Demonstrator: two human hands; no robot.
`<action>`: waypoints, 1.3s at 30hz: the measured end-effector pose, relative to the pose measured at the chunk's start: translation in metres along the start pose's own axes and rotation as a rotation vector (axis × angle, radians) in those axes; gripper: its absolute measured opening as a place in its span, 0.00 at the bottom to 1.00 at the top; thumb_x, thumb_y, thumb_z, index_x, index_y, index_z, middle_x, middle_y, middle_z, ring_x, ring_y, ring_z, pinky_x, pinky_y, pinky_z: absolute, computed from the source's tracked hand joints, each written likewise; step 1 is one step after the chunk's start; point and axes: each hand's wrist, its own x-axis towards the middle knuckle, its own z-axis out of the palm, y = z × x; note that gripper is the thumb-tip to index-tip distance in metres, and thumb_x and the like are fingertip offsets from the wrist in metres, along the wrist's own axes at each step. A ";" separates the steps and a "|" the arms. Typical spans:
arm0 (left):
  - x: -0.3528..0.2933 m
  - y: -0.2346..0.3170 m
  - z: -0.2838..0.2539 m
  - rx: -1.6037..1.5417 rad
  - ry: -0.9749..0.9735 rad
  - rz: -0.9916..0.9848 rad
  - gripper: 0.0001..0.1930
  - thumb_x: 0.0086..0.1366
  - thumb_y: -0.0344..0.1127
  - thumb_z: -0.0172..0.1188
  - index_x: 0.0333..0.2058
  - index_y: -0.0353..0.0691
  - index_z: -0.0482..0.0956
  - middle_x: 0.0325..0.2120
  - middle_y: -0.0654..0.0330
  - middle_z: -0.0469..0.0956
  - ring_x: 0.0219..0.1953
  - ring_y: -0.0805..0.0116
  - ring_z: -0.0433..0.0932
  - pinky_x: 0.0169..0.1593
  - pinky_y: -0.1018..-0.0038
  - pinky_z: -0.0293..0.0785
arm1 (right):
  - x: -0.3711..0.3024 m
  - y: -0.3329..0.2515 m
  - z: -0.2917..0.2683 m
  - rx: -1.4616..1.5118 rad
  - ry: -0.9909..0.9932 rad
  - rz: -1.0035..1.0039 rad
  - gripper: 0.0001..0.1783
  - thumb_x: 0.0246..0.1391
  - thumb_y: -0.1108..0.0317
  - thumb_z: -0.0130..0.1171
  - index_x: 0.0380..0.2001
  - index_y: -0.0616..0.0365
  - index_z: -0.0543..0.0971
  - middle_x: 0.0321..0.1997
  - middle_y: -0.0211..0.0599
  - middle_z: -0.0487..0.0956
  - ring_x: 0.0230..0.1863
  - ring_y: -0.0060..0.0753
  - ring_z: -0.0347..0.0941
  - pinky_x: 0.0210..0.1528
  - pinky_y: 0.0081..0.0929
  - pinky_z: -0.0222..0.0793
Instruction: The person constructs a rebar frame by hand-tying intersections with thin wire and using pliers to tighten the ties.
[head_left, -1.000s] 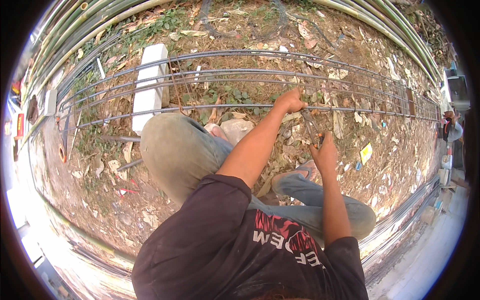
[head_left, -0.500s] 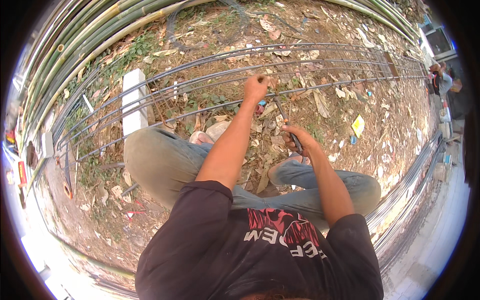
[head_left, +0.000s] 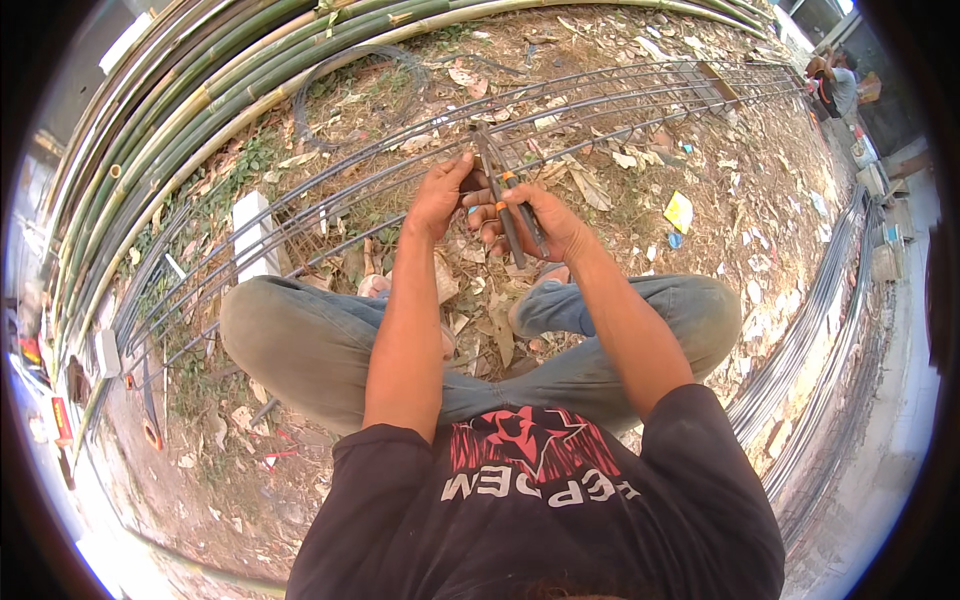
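My right hand [head_left: 548, 222] is wrapped round a pair of long-handled pincers [head_left: 510, 222], dark metal with orange bands on the handles. The handles stand somewhat apart, and the head points away from me over steel reinforcing bars [head_left: 395, 172]. Close beside the pincers, my left hand [head_left: 438, 198] has its thumb and fingers bent together near the bars; whatever they pinch is too small or hidden to name. Thin cross ties join the long bars into a low frame that runs from left to far right, in front of my crossed legs.
A white block [head_left: 254, 238] props the bars at left, and a brown piece [head_left: 718, 85] crosses them at far right. Bamboo poles [head_left: 230, 85] line the far left. More loose bars [head_left: 815, 310] lie at right. Another person [head_left: 838, 82] is at the far right.
My right hand has brought the pincers up to the bars beside my left hand, and their handles have spread. The whole view has turned slightly.
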 end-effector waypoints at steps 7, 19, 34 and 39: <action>-0.024 0.045 -0.062 1.258 0.681 0.180 0.20 0.73 0.48 0.49 0.38 0.41 0.86 0.34 0.47 0.84 0.37 0.50 0.82 0.45 0.57 0.75 | 0.030 0.005 0.005 -0.904 0.223 0.228 0.31 0.55 0.68 0.51 0.62 0.68 0.66 0.51 0.48 0.81 0.41 0.39 0.82 0.46 0.38 0.80; -0.083 0.067 -0.112 1.617 1.053 0.066 0.21 0.73 0.46 0.47 0.42 0.36 0.83 0.37 0.43 0.82 0.43 0.39 0.80 0.47 0.52 0.75 | 0.070 0.017 -0.002 -0.405 -0.141 0.318 0.31 0.52 0.77 0.53 0.62 0.67 0.68 0.57 0.47 0.78 0.57 0.44 0.78 0.50 0.33 0.79; -0.072 0.003 -0.210 1.373 1.233 -0.522 0.24 0.57 0.50 0.67 0.43 0.35 0.81 0.43 0.45 0.83 0.47 0.47 0.83 0.50 0.55 0.79 | 0.129 -0.059 -0.152 -1.769 0.947 -0.178 0.28 0.60 0.64 0.57 0.64 0.50 0.72 0.40 0.51 0.83 0.39 0.48 0.81 0.46 0.41 0.77; -0.084 0.012 -0.222 1.309 1.436 -0.527 0.24 0.56 0.46 0.68 0.44 0.31 0.78 0.44 0.45 0.82 0.47 0.46 0.82 0.50 0.55 0.79 | 0.137 -0.039 -0.164 -2.032 1.020 -0.070 0.28 0.60 0.61 0.57 0.64 0.48 0.72 0.57 0.55 0.73 0.58 0.56 0.71 0.57 0.48 0.69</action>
